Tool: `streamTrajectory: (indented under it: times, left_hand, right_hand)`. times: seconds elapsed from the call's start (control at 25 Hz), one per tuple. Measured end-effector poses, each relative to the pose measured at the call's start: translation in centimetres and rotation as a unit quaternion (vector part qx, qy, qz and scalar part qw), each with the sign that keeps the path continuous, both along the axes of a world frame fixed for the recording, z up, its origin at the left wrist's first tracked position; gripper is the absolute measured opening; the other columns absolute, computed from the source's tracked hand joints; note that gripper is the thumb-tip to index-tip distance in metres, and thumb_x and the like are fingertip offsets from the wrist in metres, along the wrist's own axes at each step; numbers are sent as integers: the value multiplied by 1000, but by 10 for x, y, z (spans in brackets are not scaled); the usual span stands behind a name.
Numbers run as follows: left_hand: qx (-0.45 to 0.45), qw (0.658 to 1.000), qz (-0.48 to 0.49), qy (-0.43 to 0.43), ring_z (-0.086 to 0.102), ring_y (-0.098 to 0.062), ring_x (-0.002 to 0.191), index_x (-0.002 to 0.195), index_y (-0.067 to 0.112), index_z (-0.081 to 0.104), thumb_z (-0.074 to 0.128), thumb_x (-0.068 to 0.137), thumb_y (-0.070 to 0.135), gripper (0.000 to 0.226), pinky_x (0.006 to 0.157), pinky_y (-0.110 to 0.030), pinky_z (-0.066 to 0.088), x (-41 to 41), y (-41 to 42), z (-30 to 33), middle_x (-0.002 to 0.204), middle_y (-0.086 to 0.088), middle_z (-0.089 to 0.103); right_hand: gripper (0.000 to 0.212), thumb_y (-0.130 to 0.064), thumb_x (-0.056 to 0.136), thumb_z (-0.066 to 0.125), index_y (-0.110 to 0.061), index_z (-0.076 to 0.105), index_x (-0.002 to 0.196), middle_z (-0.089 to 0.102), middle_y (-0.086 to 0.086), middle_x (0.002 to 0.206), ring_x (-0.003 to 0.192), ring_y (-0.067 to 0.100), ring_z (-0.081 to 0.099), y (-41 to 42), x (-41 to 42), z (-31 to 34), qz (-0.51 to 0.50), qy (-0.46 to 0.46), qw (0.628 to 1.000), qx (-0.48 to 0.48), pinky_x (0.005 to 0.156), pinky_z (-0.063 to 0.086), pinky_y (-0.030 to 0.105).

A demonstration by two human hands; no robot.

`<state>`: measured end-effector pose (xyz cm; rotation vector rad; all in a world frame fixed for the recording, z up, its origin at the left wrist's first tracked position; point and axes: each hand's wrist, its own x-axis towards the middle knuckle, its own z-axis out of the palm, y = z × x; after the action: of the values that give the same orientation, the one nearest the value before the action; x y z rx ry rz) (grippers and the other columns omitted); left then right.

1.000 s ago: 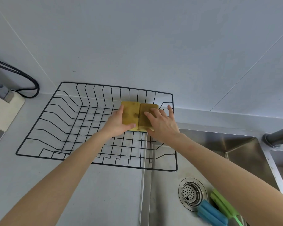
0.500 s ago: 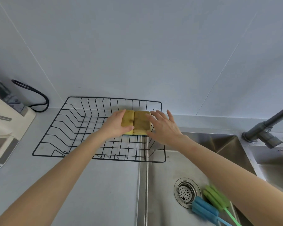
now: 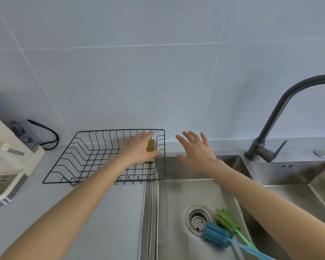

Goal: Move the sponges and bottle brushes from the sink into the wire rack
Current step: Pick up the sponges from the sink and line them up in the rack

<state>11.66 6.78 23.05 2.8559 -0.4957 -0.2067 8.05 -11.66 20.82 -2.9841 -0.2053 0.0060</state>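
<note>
Now the left hand (image 3: pixel 139 150) presses the sponges (image 3: pixel 151 147) into the rack's (image 3: pixel 68 162) right end; the right hand (image 3: pixel 195 151) hovers spread and empty, free for the brushes (image 3: pixel 221 228).

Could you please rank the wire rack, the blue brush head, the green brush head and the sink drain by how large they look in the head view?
1. Wire rack, by far the largest.
2. Sink drain.
3. Blue brush head and green brush head: they look alike, and the blue one lies nearer the camera, so I will not rank them.
</note>
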Motion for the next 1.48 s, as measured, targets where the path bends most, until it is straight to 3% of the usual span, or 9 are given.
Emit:
streamTrajectory:
  times: [0.52,0.88,1.12,1.48]
  left_hand:
    - [22,998,-55,36,15,-24,144,146,21,9,47,87,48,75,116,-42,21,-68,-139,-4,157,-9,12]
    - [2,994,-79,75,25,-25,141,146,19,11,49,87,45,75,115,-43,26,-102,-249,-28,155,-7,20]
    - [5,990,-107,92,20,-26,142,145,17,13,51,86,43,74,116,-45,24,-114,-319,-45,155,-9,20]
    - [2,978,-147,148,30,-27,138,144,20,17,52,86,42,72,113,-43,30,-122,-390,-78,153,-8,25]
  right_hand:
    - [65,-37,93,45,-22,17,149,14,7,159,149,24,6,-135,-79,-7,-45,31,998,0,120,-1,45]
    - [65,-38,92,45,-22,19,149,19,7,158,148,23,12,-245,-116,-30,-64,50,997,-2,120,5,44]
    - [63,-36,92,46,-22,21,148,22,6,157,147,23,14,-315,-140,-47,-81,77,994,8,121,6,41]
    - [64,-38,92,48,-21,22,148,28,7,155,145,24,21,-380,-160,-87,-121,136,983,18,121,13,43]
